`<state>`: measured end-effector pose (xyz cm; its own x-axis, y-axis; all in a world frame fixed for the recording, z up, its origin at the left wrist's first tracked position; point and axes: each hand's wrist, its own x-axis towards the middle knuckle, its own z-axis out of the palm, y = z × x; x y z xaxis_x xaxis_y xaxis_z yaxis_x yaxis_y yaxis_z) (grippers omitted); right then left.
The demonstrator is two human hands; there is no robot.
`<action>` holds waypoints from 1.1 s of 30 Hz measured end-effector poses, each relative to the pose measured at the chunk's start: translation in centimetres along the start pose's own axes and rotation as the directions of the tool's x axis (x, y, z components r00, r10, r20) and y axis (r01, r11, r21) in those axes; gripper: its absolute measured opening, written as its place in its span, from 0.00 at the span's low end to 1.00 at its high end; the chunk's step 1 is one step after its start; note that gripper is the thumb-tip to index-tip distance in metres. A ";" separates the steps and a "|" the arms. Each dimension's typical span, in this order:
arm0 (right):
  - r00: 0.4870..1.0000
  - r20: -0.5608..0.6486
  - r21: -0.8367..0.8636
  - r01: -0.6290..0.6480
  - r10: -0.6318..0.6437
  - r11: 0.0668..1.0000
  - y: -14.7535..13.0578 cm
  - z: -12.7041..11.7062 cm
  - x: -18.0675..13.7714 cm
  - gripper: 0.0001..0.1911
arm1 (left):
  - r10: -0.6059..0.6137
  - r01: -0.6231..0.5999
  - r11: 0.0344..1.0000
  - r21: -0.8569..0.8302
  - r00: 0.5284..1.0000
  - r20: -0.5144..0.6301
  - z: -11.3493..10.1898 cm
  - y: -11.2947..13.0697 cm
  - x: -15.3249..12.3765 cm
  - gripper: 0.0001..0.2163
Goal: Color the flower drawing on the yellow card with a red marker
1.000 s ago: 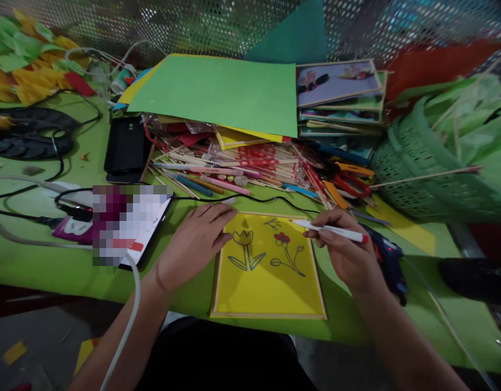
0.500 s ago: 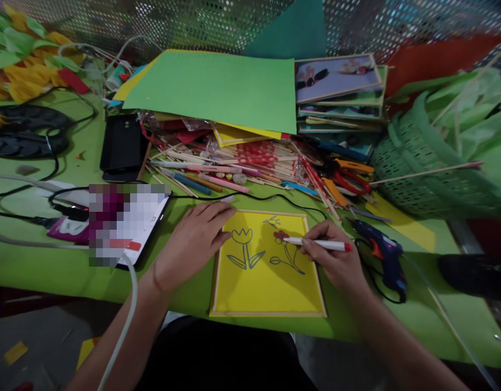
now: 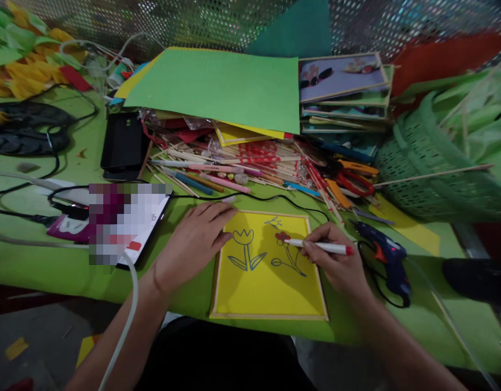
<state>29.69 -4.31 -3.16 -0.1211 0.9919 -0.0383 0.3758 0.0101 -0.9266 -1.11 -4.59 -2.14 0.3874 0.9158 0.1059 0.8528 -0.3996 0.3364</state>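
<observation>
On the table in front of me lies a yellow picture board (image 3: 270, 296) with a thin wooden border. It carries a tulip outline (image 3: 246, 250), a smaller flower partly coloured red (image 3: 282, 237) and a little bird or bud outline above. My right hand (image 3: 335, 255) is closed round a white marker (image 3: 325, 247) with a red end, its tip at the small flower. My left hand (image 3: 199, 239) lies spread at the board's upper left corner, thumb and fingertips touching the border and nothing held.
Behind the board lie loose pens and sticks (image 3: 242, 163), under green paper sheets (image 3: 217, 87). A glue gun (image 3: 386, 260) rests at right, near a green basket (image 3: 437, 174). At left are a partly blurred tablet (image 3: 148, 239), a purple power strip (image 3: 73, 228) and cables.
The marker tip has shifted slightly at the small flower, where more red shows on the petals. My left hand has stayed at the board's corner. The whole view has shifted slightly.
</observation>
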 end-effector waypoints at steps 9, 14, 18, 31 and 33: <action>1.000 -0.015 -0.039 0.000 -0.001 0.999 -0.3 0.2 0.1 0.08 | -0.006 0.006 1.000 -0.007 1.000 0.010 0.0 0.0 0.0 0.19; 1.000 -0.004 -0.026 0.000 0.000 1.000 -0.2 0.2 0.0 0.08 | -0.009 0.009 1.000 -0.011 1.000 0.004 0.1 0.0 0.0 0.19; 1.000 0.006 -0.047 0.008 -0.007 0.999 -0.1 0.2 0.0 0.09 | -0.008 0.008 1.000 -0.021 1.000 0.007 0.0 0.1 0.0 0.20; 0.999 0.037 -0.015 0.000 0.001 1.000 -0.4 0.2 0.0 0.10 | -0.001 0.001 1.000 -0.013 1.000 0.016 -0.1 0.1 0.0 0.19; 0.999 0.040 0.002 -0.011 0.011 1.000 -0.4 0.3 -0.1 0.10 | -0.001 0.001 1.000 -0.010 1.000 0.013 -0.1 0.1 0.0 0.19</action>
<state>29.31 -4.42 -2.91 -0.1532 0.9861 -0.0635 0.3749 -0.0014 -0.9270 -1.07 -4.62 -1.97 0.3906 0.9158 0.0937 0.8498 -0.3978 0.3458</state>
